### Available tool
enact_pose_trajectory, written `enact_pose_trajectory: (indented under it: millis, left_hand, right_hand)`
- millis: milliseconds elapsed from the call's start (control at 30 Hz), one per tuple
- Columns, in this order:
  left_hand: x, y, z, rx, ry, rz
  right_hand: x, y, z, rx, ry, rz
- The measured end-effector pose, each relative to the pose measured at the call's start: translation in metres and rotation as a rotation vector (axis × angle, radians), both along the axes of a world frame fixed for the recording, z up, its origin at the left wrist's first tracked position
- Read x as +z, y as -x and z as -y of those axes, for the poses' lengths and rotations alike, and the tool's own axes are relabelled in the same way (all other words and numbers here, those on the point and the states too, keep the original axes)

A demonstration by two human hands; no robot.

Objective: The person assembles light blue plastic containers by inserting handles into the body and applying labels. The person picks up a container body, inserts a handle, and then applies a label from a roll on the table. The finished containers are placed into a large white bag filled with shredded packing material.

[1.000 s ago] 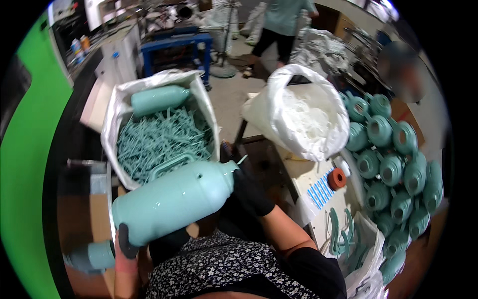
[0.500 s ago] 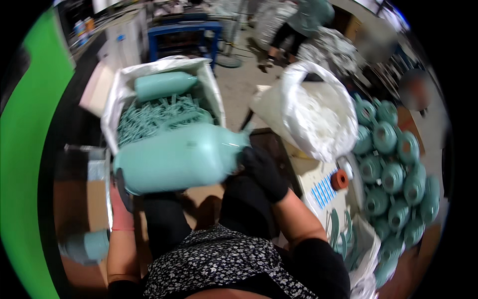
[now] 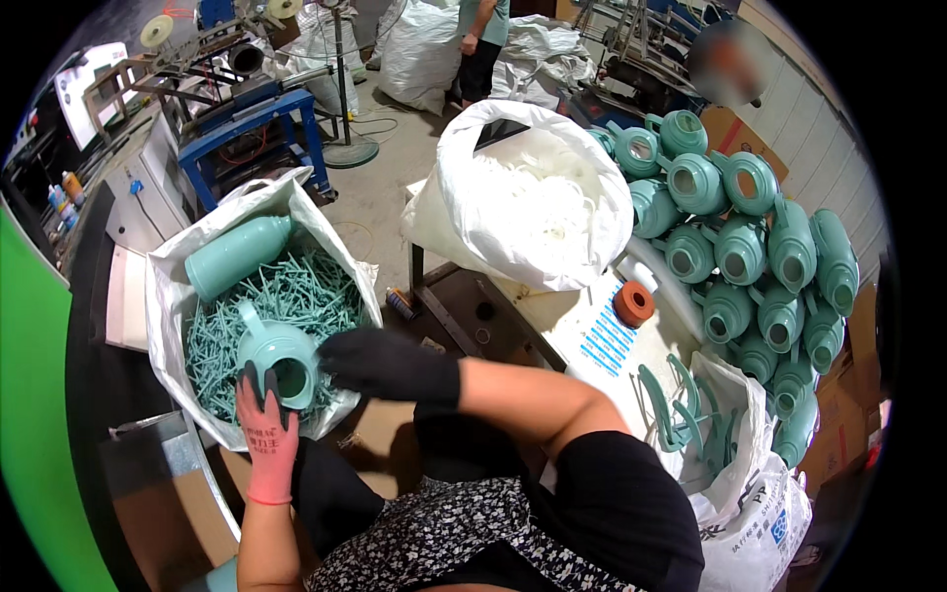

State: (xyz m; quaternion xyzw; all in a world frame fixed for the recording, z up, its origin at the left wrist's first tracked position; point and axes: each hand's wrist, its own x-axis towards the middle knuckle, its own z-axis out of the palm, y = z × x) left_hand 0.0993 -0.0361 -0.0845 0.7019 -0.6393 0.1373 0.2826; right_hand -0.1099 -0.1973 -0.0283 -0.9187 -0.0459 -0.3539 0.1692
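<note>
A teal plastic thermos-flask shell (image 3: 259, 342) with a side handle is tilted with its round opening facing me, over the white sack at left. My left hand (image 3: 267, 429), in a pink glove with dark fingertips, grips its near rim. My right hand (image 3: 390, 365), in a black glove, is at the shell's right side; its fingers are smeared, and I cannot tell whether they touch it. Behind the held shell, another teal shell (image 3: 239, 257) lies on a heap of thin teal plastic strips (image 3: 311, 286) in the sack (image 3: 166, 326).
A big white sack (image 3: 454, 187) of white plastic rings stands ahead. Many teal shells (image 3: 740, 247) are stacked at right. A red-brown tape roll (image 3: 633, 304) sits on the white table (image 3: 562, 321); teal handles (image 3: 681, 414) stick out of a bag nearby. Behind, a person (image 3: 483, 39) stands by sacks.
The flask shell has gone from lying sideways across both hands to having its mouth toward me, over the left sack. My right hand has moved left. The view has turned right.
</note>
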Motion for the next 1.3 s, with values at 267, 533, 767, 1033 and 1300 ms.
enact_pose_trajectory:
  millis: [267,533,767,1033,1300]
  left_hand:
    - [0.024,-0.006,-0.004,0.067,0.022,-0.05]
    - [0.03,-0.037,-0.02,0.133,0.151,-0.141]
    - [0.075,-0.038,-0.069,0.028,0.471,-0.235]
    - [0.154,0.049,-0.116,-0.141,0.175,0.103]
    - [0.106,0.068,-0.114,-0.101,0.045,-0.04]
  right_hand:
    - [0.048,0.244,0.223,-1.324,0.343,-0.045]
    - [0.039,0.29,0.272,-1.423,0.223,-0.103]
    - [0.089,0.261,0.214,-1.194,-0.116,0.232]
    - [0.06,0.086,0.014,-0.244,-0.385,-0.018]
    - [0.016,-0.043,-0.102,0.089,-0.676,0.04]
